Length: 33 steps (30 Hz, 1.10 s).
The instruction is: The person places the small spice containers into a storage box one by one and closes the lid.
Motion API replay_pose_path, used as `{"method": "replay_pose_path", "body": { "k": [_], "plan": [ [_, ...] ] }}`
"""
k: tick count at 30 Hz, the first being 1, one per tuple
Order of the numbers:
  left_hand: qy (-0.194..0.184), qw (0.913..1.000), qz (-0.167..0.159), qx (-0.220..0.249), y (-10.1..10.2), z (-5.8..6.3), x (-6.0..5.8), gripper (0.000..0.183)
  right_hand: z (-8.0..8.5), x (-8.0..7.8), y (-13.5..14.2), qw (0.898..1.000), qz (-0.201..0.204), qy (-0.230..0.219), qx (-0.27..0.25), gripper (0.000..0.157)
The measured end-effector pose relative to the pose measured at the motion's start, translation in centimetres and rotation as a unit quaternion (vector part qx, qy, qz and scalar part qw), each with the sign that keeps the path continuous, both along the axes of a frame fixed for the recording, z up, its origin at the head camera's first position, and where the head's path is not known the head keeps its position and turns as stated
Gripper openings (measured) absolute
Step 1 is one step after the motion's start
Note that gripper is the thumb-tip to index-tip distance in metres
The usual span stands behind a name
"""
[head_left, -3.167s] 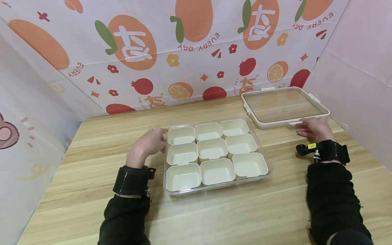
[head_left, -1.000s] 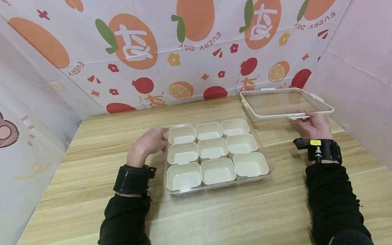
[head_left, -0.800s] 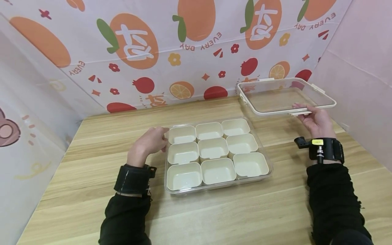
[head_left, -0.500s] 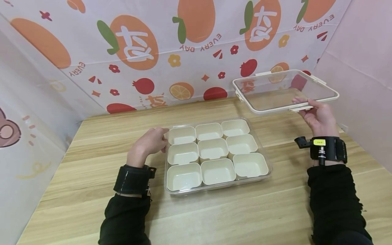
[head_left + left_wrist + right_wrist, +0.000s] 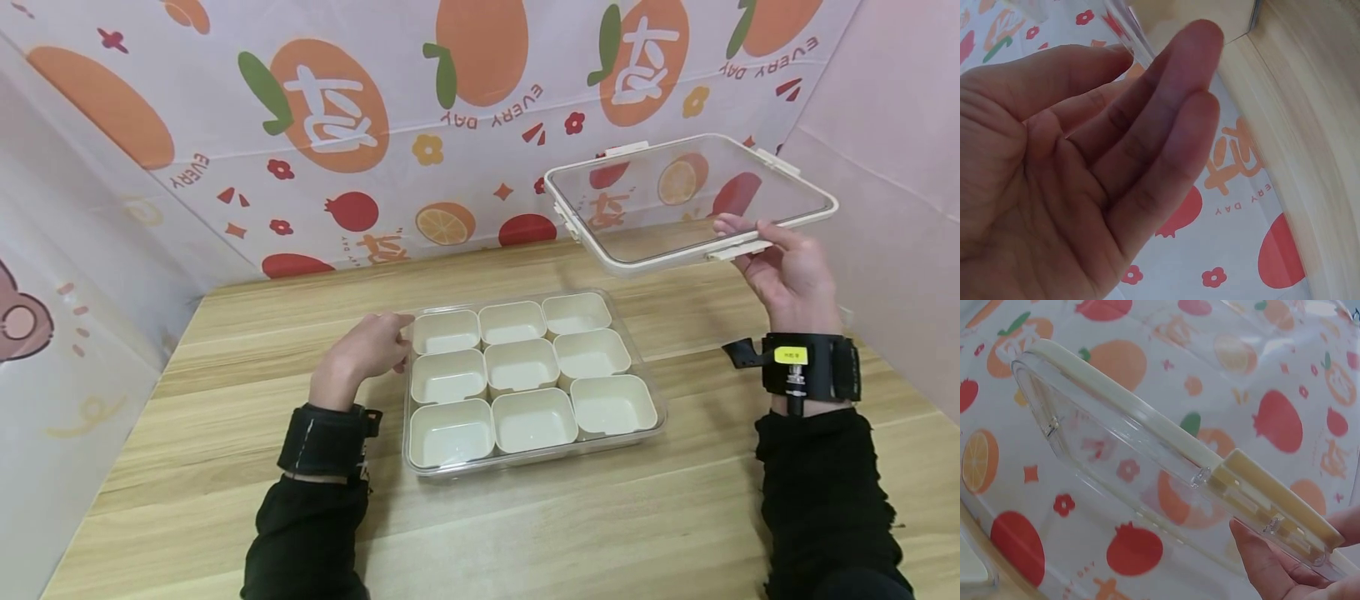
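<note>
A clear plastic box [image 5: 534,457] holds several cream cups [image 5: 521,364] in rows on the wooden table. My left hand [image 5: 363,354] is at its left side, index fingertip against the rim; in the left wrist view, the fingers [image 5: 1166,156] are loosely bent, and contact with the box is partly hidden. My right hand [image 5: 798,275] holds up a clear lid [image 5: 652,204] with a cream frame, above the table behind and right of the box. In the right wrist view, the thumb and fingers pinch the lid's edge at a cream latch [image 5: 1275,500].
A white curtain with printed fruit [image 5: 465,167] hangs behind the table [image 5: 225,400]. Pale walls [image 5: 892,208] stand close on the right and left. Black straps with small devices [image 5: 810,367] circle both wrists.
From lying on the table at the back right, the lid has risen in my right hand, tilting and shifting left. My left hand and the box stay put.
</note>
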<state>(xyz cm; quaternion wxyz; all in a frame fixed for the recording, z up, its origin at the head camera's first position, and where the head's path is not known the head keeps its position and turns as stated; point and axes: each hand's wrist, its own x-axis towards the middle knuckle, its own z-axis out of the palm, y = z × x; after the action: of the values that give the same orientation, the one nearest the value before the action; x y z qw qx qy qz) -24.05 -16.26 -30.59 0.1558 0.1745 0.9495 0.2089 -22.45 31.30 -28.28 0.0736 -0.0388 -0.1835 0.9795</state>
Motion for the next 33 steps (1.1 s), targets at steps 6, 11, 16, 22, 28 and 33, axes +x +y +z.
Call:
{"method": "replay_pose_path", "body": {
  "k": [6, 11, 16, 22, 28, 33],
  "plan": [
    [0.006, 0.9999, -0.004, -0.01, -0.1, 0.4, 0.2, 0.047, 1.1, 0.5, -1.0, 1.0, 0.002, 0.012, 0.013, 0.032],
    [0.016, 0.9997, -0.011, -0.013, -0.2, 0.4, 0.1, 0.046, 1.8, 0.9, -1.7, 1.0, 0.001, 0.014, 0.02, 0.028],
    [0.036, 0.999, -0.011, -0.023, -0.3, 0.4, 0.1, 0.046, 2.4, 1.4, -2.5, 0.999, 0.008, 0.024, 0.036, 0.018],
    [0.112, 0.9931, 0.015, -0.032, -0.3, 0.6, 0.2, 0.039, 2.9, 1.9, -3.6, 0.998, 0.018, 0.037, 0.046, 0.011],
    [0.202, 0.9774, 0.054, 0.033, 0.4, 1.0, 0.1, 0.03, 2.8, 2.1, -5.3, 0.994, 0.026, 0.075, 0.07, 0.007],
    [0.243, 0.9576, 0.081, 0.132, 0.9, 1.5, 0.3, 0.025, 2.8, 2.1, -7.0, 0.99, 0.041, 0.096, 0.098, 0.008]
  ]
}}
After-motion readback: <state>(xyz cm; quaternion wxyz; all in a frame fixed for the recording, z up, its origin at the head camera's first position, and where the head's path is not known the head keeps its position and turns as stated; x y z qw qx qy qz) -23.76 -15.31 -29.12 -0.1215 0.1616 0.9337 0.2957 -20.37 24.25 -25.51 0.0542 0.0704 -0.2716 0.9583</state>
